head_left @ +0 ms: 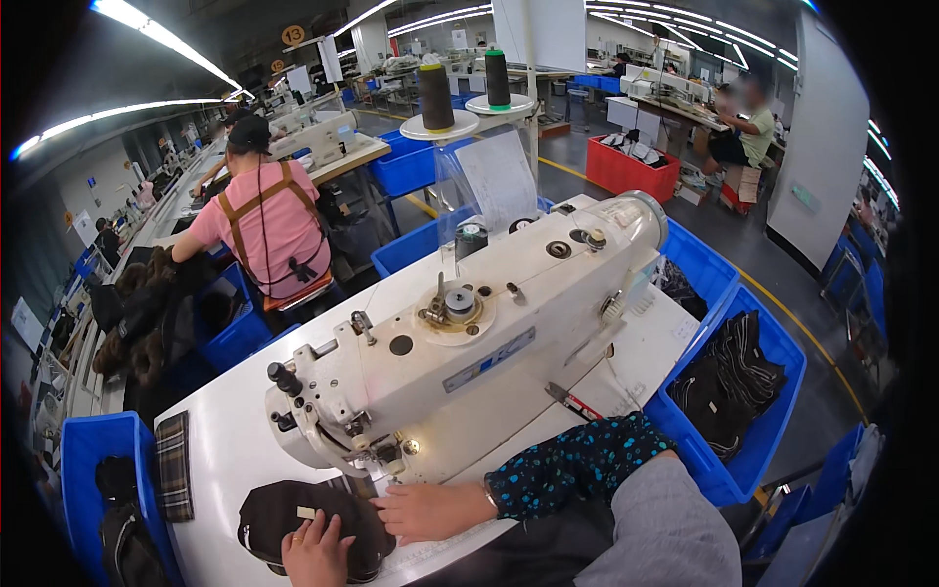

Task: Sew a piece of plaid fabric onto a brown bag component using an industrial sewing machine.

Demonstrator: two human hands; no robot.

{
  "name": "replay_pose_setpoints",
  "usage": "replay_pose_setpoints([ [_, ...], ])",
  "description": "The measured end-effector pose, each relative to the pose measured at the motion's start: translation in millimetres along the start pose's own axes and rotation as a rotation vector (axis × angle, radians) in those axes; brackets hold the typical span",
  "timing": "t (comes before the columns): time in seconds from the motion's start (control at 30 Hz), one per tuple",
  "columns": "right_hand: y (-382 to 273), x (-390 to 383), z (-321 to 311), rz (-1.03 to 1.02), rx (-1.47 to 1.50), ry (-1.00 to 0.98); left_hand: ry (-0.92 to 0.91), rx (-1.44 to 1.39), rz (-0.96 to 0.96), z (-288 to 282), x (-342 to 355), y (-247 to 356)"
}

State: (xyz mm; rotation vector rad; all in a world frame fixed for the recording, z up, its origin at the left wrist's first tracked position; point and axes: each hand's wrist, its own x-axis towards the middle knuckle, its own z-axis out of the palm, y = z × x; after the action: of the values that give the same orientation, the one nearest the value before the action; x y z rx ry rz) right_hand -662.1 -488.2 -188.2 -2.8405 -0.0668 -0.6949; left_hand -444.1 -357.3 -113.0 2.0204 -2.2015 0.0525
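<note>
My left hand (pixel 318 548) rests on a dark brown fabric piece (pixel 274 519) with a small cream label (pixel 305 513), fingers apart and slightly bent. My right hand (pixel 435 512) lies flat at the piece's right side, fingertips on the cloth just below the presser foot (pixel 386 460) of a white industrial sewing machine (pixel 489 372). A patterned dark sleeve covers my right forearm. Some striped cloth shows under the needle area. A folded plaid piece (pixel 173 465) lies at the left edge of the white table (pixel 215 430); a red-handled tool (pixel 577 401) lies behind my right forearm.
Blue bins with dark garments stand at left (pixel 83 440) and right (pixel 787 391). Thread cones (pixel 435 98) stand behind the machine. A worker in pink (pixel 274 225) sits front left; another (pixel 748 127) sits back right near a red bin (pixel 631 171). A pillar (pixel 812 137) stands right.
</note>
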Motion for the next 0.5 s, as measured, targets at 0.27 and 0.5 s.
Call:
replay_pose_setpoints([
  [0.27,-0.6,-3.5,-15.1,0.046,0.074,-0.187,-0.091,-0.181,0.142,-1.0,64.1,-8.3],
  [0.5,-4.2,-0.5,-3.2,-0.011,0.063,0.045,-0.164,-0.316,0.137,-5.7,79.8,-25.3],
])
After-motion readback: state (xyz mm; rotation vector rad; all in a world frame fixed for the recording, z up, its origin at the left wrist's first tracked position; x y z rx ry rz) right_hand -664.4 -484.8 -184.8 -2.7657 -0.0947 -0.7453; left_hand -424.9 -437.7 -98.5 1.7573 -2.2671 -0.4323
